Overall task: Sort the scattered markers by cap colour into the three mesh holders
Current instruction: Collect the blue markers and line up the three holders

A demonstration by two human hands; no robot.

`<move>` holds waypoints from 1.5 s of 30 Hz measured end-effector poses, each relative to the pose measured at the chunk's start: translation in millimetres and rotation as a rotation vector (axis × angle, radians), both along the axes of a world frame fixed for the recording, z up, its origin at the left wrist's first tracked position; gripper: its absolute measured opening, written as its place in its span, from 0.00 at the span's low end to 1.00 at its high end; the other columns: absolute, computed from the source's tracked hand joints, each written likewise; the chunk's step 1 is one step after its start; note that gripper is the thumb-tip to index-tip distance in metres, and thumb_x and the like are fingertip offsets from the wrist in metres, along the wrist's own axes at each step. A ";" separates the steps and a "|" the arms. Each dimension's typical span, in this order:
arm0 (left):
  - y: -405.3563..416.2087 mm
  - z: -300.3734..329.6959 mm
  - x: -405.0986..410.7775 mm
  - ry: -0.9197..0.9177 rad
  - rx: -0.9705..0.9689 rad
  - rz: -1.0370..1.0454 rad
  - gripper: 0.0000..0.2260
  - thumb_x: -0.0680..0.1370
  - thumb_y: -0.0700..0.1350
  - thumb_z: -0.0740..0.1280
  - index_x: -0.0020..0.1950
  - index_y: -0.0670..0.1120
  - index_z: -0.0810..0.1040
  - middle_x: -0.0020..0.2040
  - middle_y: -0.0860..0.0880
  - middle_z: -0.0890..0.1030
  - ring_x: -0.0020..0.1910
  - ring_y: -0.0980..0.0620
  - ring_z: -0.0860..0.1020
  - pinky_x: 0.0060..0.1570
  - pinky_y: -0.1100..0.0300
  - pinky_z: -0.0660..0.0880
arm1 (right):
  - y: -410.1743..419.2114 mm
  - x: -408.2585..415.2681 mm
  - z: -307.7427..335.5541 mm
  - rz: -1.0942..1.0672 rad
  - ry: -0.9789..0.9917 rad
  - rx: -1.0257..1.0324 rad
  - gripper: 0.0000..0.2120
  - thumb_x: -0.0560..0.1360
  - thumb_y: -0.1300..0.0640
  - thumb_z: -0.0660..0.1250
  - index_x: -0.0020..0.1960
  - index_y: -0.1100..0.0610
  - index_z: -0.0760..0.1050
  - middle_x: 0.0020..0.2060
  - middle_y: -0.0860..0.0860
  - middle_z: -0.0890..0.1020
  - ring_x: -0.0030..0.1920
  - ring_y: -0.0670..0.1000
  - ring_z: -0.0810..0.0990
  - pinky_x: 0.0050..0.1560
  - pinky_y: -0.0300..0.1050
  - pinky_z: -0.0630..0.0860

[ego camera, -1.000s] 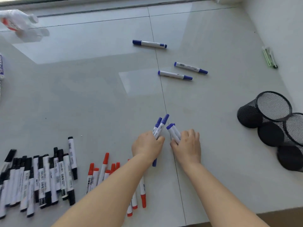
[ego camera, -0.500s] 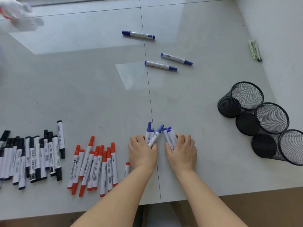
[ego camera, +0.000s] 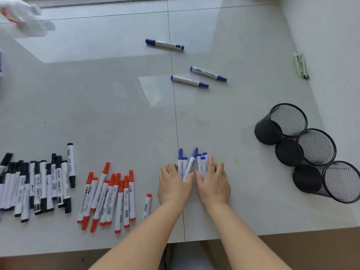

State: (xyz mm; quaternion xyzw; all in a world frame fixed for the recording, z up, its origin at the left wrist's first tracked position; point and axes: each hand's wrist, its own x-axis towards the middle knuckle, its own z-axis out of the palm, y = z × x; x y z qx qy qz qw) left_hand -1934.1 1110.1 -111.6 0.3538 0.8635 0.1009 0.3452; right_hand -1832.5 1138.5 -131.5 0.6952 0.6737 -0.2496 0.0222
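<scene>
Both palms down on the glossy grey table (ego camera: 116,114): left hand (ego camera: 174,185) and right hand (ego camera: 213,184) side by side, fingers curved over a cluster of blue-capped markers (ego camera: 191,162), white barrels, caps fanning forward past the fingertips. Left of the left hand, orange-capped markers (ego camera: 111,195), then black-capped markers (ego camera: 39,184). Well ahead, three loose blue markers (ego camera: 190,81). Right of the right hand, three black mesh holders (ego camera: 305,147), cylinders, seemingly tipped over.

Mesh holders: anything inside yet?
All three mesh holders lie tipped, mouths toward the camera. No markers are visible inside; dark mesh hides their far ends.
</scene>
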 end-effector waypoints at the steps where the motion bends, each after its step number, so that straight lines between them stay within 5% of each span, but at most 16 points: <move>1: 0.3 0.9 0.4 -0.010 -0.009 0.000 0.22 0.74 0.61 0.62 0.61 0.48 0.65 0.57 0.51 0.68 0.50 0.51 0.73 0.42 0.57 0.70 | -0.4 0.2 0.5 -0.004 0.006 -0.003 0.32 0.76 0.41 0.57 0.74 0.51 0.51 0.58 0.53 0.66 0.54 0.54 0.72 0.42 0.45 0.70; 10: 3.0 2.9 -4.8 -0.042 -0.040 -0.103 0.20 0.74 0.59 0.64 0.60 0.50 0.64 0.57 0.52 0.74 0.41 0.54 0.70 0.31 0.61 0.64 | -9.4 8.0 -0.8 0.064 -0.044 0.007 0.30 0.78 0.42 0.51 0.76 0.46 0.42 0.54 0.53 0.66 0.48 0.50 0.70 0.38 0.43 0.69; 24: 7.7 11.3 -28.0 -0.091 -0.006 -0.133 0.20 0.76 0.59 0.59 0.63 0.49 0.64 0.49 0.51 0.78 0.44 0.51 0.76 0.40 0.56 0.73 | -8.3 -5.3 20.6 0.004 -0.152 -0.009 0.30 0.79 0.42 0.48 0.76 0.50 0.41 0.56 0.54 0.65 0.47 0.52 0.71 0.40 0.45 0.74; 31: 92.3 34.0 -89.7 -0.035 0.102 -0.142 0.16 0.77 0.50 0.60 0.63 0.49 0.65 0.48 0.53 0.74 0.45 0.49 0.74 0.43 0.55 0.71 | 87.1 -37.8 51.5 -0.060 0.153 -0.006 0.21 0.77 0.53 0.57 0.69 0.53 0.63 0.60 0.52 0.73 0.54 0.53 0.75 0.47 0.47 0.72; 36: 178.5 42.0 -136.9 0.056 0.106 -0.226 0.16 0.76 0.50 0.60 0.64 0.51 0.65 0.55 0.52 0.75 0.50 0.47 0.74 0.46 0.54 0.71 | 169.2 -76.9 51.8 -0.363 0.463 -0.300 0.13 0.75 0.56 0.57 0.57 0.56 0.73 0.51 0.54 0.80 0.47 0.54 0.79 0.44 0.45 0.75; 38: 216.7 41.0 -154.2 0.101 0.103 -0.284 0.17 0.77 0.50 0.59 0.65 0.50 0.65 0.58 0.50 0.74 0.54 0.46 0.74 0.48 0.53 0.71 | 197.6 -93.5 46.5 -0.595 0.634 -0.466 0.08 0.76 0.58 0.57 0.47 0.59 0.74 0.42 0.55 0.81 0.37 0.51 0.80 0.35 0.42 0.76; 41: 268.1 35.8 -174.6 0.190 0.128 -0.389 0.16 0.78 0.50 0.58 0.65 0.49 0.65 0.62 0.48 0.72 0.57 0.45 0.73 0.50 0.53 0.70 | 231.8 -112.2 35.9 -0.803 0.740 -0.605 0.11 0.77 0.55 0.57 0.40 0.60 0.72 0.32 0.53 0.79 0.27 0.47 0.77 0.23 0.36 0.68; 45: 316.8 24.7 -189.9 0.224 0.168 -0.387 0.17 0.79 0.51 0.56 0.67 0.51 0.66 0.63 0.48 0.71 0.60 0.45 0.71 0.51 0.53 0.69 | 267.0 -115.6 21.7 -0.944 0.747 -0.581 0.20 0.77 0.46 0.57 0.39 0.61 0.74 0.31 0.54 0.80 0.26 0.48 0.77 0.22 0.37 0.66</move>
